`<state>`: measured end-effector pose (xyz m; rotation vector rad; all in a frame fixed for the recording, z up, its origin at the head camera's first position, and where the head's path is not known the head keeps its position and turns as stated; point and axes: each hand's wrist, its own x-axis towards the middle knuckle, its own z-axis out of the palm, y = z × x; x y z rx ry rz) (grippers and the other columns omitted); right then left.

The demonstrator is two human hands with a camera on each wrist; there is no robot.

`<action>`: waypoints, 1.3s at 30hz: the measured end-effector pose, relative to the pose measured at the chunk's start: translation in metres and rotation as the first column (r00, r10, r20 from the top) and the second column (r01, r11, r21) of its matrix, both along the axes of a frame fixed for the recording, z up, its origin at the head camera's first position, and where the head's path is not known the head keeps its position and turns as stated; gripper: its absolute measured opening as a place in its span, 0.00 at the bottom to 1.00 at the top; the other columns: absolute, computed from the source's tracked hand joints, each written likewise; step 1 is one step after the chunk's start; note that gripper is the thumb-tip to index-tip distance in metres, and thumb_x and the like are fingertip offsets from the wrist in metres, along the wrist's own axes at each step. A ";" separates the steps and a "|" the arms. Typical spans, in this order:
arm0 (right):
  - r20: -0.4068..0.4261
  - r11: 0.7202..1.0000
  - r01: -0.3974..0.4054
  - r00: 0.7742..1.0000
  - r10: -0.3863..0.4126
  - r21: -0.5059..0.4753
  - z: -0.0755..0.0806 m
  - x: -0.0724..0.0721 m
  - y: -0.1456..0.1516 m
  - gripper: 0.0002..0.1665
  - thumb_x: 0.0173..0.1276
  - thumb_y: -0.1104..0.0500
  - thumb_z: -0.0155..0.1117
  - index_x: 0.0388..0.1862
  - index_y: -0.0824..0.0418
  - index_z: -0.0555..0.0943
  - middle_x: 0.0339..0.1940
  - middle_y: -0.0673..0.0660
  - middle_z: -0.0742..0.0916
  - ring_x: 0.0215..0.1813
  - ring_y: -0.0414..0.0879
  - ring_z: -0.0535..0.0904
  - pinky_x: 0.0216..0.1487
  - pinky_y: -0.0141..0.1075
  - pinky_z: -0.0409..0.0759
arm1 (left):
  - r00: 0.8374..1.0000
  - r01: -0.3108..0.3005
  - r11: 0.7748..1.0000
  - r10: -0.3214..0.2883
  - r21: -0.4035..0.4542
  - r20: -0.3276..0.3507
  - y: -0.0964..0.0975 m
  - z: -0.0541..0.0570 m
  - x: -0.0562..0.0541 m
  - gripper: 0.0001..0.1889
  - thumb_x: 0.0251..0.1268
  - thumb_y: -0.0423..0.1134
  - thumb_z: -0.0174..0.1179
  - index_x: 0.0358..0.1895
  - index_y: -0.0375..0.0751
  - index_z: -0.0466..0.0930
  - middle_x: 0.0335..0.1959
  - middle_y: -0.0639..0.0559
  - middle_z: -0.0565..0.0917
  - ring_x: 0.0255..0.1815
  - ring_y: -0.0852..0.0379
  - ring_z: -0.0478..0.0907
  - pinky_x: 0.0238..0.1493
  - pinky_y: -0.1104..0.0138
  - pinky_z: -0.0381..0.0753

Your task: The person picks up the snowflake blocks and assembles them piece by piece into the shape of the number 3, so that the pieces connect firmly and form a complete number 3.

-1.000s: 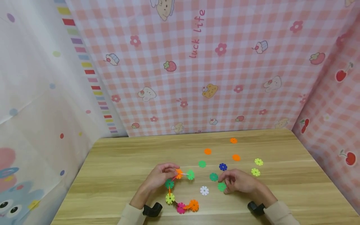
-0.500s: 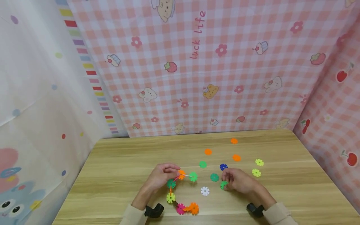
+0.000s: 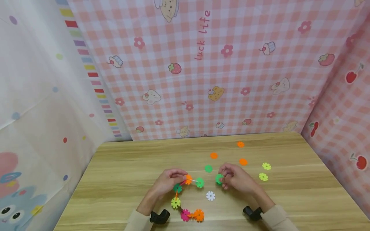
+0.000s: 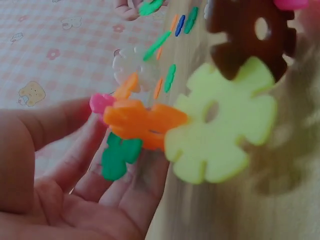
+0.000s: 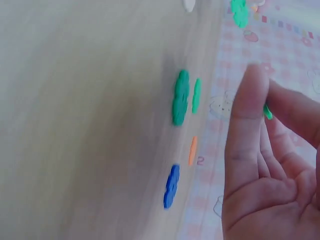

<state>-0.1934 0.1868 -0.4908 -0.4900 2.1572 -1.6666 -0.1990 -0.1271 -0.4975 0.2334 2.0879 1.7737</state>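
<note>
My left hand [image 3: 167, 182] pinches a curved chain of slotted plastic interlocking discs near its upper end, at a pink disc [image 4: 101, 103] beside a teal one [image 4: 119, 156]. The chain includes a yellow disc [image 4: 240, 120], a brown disc [image 4: 250, 32] and an orange disc [image 3: 199, 215] at the lower end. A white disc [image 4: 127, 67] and a green disc [image 3: 199, 183] form its other end, pointing toward my right hand [image 3: 238, 181]. Between right thumb and fingers is a loose green disc [image 3: 218, 178], mostly hidden in the right wrist view [image 5: 268, 111].
On the wooden table [image 3: 124, 166] lie loose discs: a white one [image 3: 210, 196], a green one [image 3: 208, 168], several orange ones [image 3: 214, 155] and two yellow ones [image 3: 263, 176]. A teal disc [image 5: 181, 97] and a blue disc [image 5: 171, 186] lie beneath my right hand.
My right hand has picked the green disc up from the table and carried it left, toward the chain. My left hand has shifted slightly right with the chain's upper end.
</note>
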 end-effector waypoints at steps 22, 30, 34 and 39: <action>-0.013 0.988 0.151 0.988 -0.151 -0.036 0.012 -0.004 -0.065 0.16 0.68 0.72 0.61 0.54 0.70 0.76 0.35 0.63 0.88 0.38 0.54 0.88 0.39 0.41 0.87 | 0.999 0.007 1.000 -0.007 0.014 -0.032 0.013 -0.004 0.000 0.13 0.65 0.31 0.63 0.51 0.29 0.80 0.39 0.43 0.88 0.40 0.50 0.85 0.41 0.67 0.83; -0.024 0.987 0.161 0.987 -0.161 -0.012 0.014 -0.005 -0.077 0.15 0.67 0.70 0.63 0.52 0.69 0.78 0.31 0.60 0.89 0.31 0.52 0.87 0.35 0.39 0.87 | 1.000 0.005 1.000 -0.004 0.025 -0.029 0.017 -0.002 -0.001 0.11 0.65 0.31 0.64 0.48 0.31 0.81 0.37 0.44 0.89 0.40 0.46 0.85 0.40 0.68 0.83; -0.073 0.987 0.158 0.985 -0.155 0.035 0.015 -0.005 -0.079 0.14 0.68 0.70 0.62 0.52 0.67 0.79 0.29 0.59 0.88 0.28 0.51 0.85 0.32 0.39 0.85 | 0.999 -0.004 1.000 0.005 0.021 -0.038 0.019 -0.001 0.000 0.10 0.65 0.31 0.64 0.47 0.31 0.82 0.36 0.44 0.89 0.38 0.52 0.86 0.41 0.67 0.83; -0.123 0.985 0.156 0.982 -0.146 0.076 0.016 -0.004 -0.080 0.13 0.69 0.70 0.61 0.51 0.66 0.80 0.27 0.58 0.87 0.26 0.49 0.84 0.30 0.38 0.85 | 0.998 -0.007 1.000 0.008 0.013 -0.058 0.021 0.000 0.000 0.10 0.64 0.30 0.64 0.46 0.31 0.82 0.36 0.43 0.89 0.37 0.53 0.86 0.41 0.66 0.84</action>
